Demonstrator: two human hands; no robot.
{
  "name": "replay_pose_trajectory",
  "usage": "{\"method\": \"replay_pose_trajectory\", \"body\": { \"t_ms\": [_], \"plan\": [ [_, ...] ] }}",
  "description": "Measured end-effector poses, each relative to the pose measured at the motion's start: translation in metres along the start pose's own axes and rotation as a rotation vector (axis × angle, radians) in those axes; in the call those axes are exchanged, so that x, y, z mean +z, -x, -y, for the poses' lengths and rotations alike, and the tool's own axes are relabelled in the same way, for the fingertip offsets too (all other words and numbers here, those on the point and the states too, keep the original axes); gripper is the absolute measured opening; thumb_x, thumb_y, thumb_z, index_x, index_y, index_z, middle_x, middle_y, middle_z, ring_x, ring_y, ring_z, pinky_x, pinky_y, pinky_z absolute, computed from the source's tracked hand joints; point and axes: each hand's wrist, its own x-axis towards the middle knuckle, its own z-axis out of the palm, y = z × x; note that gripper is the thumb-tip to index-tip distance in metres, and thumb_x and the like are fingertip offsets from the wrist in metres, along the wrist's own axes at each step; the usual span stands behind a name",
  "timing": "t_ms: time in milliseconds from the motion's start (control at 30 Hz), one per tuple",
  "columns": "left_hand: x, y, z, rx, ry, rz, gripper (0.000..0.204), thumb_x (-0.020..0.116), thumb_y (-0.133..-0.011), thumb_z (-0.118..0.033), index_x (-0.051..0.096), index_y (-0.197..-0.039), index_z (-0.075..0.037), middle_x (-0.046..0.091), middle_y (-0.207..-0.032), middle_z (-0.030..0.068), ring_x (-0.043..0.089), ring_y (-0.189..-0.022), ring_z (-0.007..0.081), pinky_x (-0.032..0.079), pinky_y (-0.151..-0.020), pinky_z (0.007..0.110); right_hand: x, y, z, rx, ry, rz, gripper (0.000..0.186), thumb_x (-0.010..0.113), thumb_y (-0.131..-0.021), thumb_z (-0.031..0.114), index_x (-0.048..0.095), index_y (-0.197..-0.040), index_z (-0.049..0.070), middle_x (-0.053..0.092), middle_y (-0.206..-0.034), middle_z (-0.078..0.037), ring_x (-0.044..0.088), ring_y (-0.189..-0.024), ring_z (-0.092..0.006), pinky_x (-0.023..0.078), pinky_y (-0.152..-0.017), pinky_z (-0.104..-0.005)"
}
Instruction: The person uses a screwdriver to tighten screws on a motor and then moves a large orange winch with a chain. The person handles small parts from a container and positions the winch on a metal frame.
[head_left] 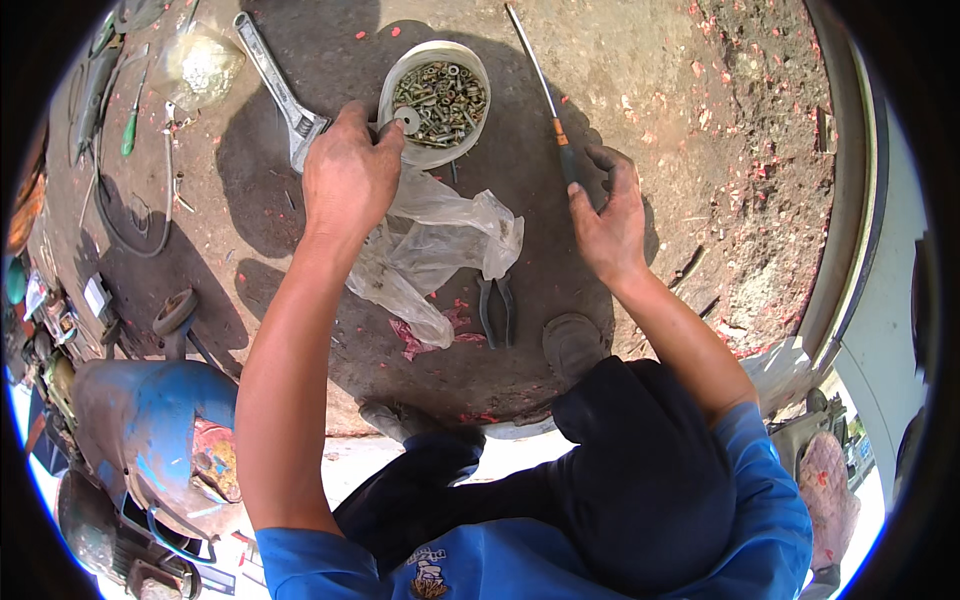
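My left hand (350, 175) is closed at the left rim of a white bucket (464, 149) of small metal fasteners (446, 100); a flat washer (407, 117) lies by its thumb, and what it grips is hidden. An adjustable wrench (269, 75) reaches under that hand. My right hand (605, 215) grips a long screwdriver (563, 148) with a black and orange handle. A crumpled clear plastic bag (440, 235) spreads below the bucket, with dark-handled pliers (500, 308) beneath it.
At the left lie a green-handled screwdriver (132, 125), cables (140, 245), a plastic bag (203, 62) and a blue metal tank (145, 410). My feet (572, 345) are on the dirty ground (690, 140). A curved edge (845, 230) runs along the right.
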Motion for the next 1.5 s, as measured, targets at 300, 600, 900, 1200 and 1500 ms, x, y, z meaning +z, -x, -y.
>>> {"method": "replay_pose_trajectory", "body": {
  "t_ms": [300, 600, 900, 1200, 1500],
  "plan": [
    [-0.004, 0.033, -0.014, 0.111, 0.127, -0.142, 0.021, 0.056, -0.084, -0.016, 0.059, -0.096, 0.002, 0.061, -0.072, 0.0222, 0.061, -0.070, 0.0400, 0.046, -0.066, 0.045, 0.003, -0.017, 0.036, 0.161, -0.843, 0.360, 0.082, 0.069, -0.080, 0.039, 0.028, -0.138, -0.003, 0.039, -0.136, -0.019, 0.040, -0.126, -0.0279, 0.035, -0.104, -0.0386],
    [-0.028, 0.070, -0.042, 0.017, 0.298, -0.054, 0.019, 0.060, -0.083, -0.015, 0.060, -0.094, 0.001, 0.059, -0.068, 0.0162, 0.057, -0.060, 0.0321, 0.046, -0.061, 0.039, -0.010, -0.013, 0.051, 0.201, -1.089, 0.425, 0.084, 0.070, -0.078, 0.039, 0.028, -0.138, -0.003, 0.047, -0.129, -0.015, 0.042, -0.123, -0.0220, 0.032, -0.105, -0.0366],
    [-0.041, 0.099, -0.066, 0.659, -0.219, -0.113, 0.016, 0.061, -0.074, -0.006, 0.059, -0.090, -0.002, 0.057, -0.087, 0.0117, 0.061, -0.084, 0.0268, 0.052, -0.066, 0.036, -0.018, 0.016, 0.087, 0.194, -1.153, 0.266, 0.087, 0.072, -0.078, 0.025, 0.019, -0.139, -0.007, 0.042, -0.131, -0.018, 0.042, -0.122, -0.0240, 0.033, -0.104, -0.0370],
    [-0.011, 0.078, -0.060, 0.476, -0.195, 0.084, 0.023, 0.056, -0.073, -0.004, 0.062, -0.094, 0.001, 0.064, -0.090, 0.0193, 0.063, -0.081, 0.0353, 0.051, -0.070, 0.042, -0.011, 0.041, 0.090, 0.213, -0.999, 0.276, 0.092, 0.070, -0.073, 0.025, 0.017, -0.138, -0.012, 0.043, -0.128, -0.022, 0.042, -0.122, -0.0269, 0.035, -0.102, -0.0349],
    [0.018, 0.078, -0.048, 0.406, -0.407, 0.039, 0.013, 0.059, -0.072, -0.011, 0.068, -0.078, -0.003, 0.067, -0.079, 0.0146, 0.066, -0.072, 0.0293, 0.054, -0.065, 0.038, -0.012, 0.052, 0.097, 0.243, -0.961, 0.282, 0.090, 0.071, -0.072, 0.023, 0.019, -0.136, -0.013, 0.051, -0.119, -0.021, 0.053, -0.108, -0.0234, 0.044, -0.091, -0.0303]
  ]
}}
